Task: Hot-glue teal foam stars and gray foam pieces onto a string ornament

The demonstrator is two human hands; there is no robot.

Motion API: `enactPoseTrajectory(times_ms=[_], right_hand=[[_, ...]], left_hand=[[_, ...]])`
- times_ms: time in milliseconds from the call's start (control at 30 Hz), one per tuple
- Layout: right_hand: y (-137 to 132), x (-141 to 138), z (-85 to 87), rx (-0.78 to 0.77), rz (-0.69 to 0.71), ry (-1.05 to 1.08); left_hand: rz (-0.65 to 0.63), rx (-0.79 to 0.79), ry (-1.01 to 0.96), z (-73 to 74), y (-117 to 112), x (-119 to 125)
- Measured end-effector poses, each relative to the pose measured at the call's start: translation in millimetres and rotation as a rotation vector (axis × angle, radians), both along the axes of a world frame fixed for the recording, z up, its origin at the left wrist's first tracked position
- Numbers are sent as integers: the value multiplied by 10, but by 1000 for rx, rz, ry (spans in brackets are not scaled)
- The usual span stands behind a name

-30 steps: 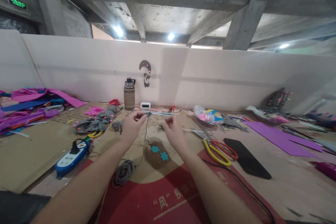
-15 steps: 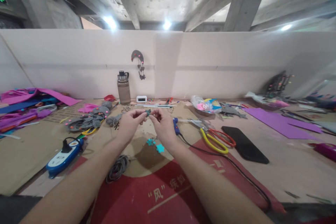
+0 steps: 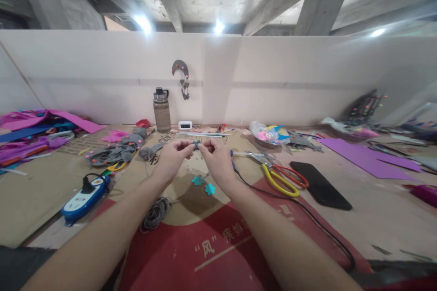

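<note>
A worktop (image 3: 382,225) spans the scene, a red-and-tan board (image 3: 170,259) lying across its near middle. Scissors (image 3: 266,163) lie right of the left hand (image 3: 173,158) and right hand (image 3: 217,159) – both narrowed to fingertip pinches. Grey cord (image 3: 155,214) lies coiled at near left; two teal shapes (image 3: 210,189) lie just nearer than the hands – and between their fingertips, held by both, is a small dark piece (image 3: 196,145).

Two hands (image 3: 173,158) are holding one scrap (image 3: 196,146), dial centre. Two teal stars (image 3: 209,189) are lying at 6 o'clock, one coil (image 3: 155,215) at 7, one power strip (image 3: 81,202) at 8. One bottle (image 3: 161,115) is standing at 10, one clock (image 3: 185,125) at 11. Three lights (image 3: 218,27) are shining: 11, 12, 2.
</note>
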State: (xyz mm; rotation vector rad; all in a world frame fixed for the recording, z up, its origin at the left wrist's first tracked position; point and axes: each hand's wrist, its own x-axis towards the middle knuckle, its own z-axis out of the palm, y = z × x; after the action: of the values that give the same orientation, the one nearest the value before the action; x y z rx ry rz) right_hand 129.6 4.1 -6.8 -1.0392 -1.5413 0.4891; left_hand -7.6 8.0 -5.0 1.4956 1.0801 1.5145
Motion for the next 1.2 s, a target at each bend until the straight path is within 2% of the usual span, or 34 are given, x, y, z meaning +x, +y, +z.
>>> enactPoseTrajectory(times_ms=[400, 600, 733, 900, 1033, 1200], right_hand=[[-30, 18, 7, 33, -75, -91], [-30, 43, -3, 11, 14, -61], [23, 60, -45, -101, 116, 52], [37, 102, -43, -216, 174, 238], [3, 92, -26, -259, 199, 267], [0, 51, -42, -223, 221, 267]], left_hand=[[-41, 24, 193, 40, -70, -9], [-82, 0, 220, 82, -71, -22], [-162, -85, 131, 56, -38, -21], [-298, -184, -27, 12, -13, -4], [-315, -185, -35, 20, -42, 10], [-270, -175, -76, 45, -64, 14]])
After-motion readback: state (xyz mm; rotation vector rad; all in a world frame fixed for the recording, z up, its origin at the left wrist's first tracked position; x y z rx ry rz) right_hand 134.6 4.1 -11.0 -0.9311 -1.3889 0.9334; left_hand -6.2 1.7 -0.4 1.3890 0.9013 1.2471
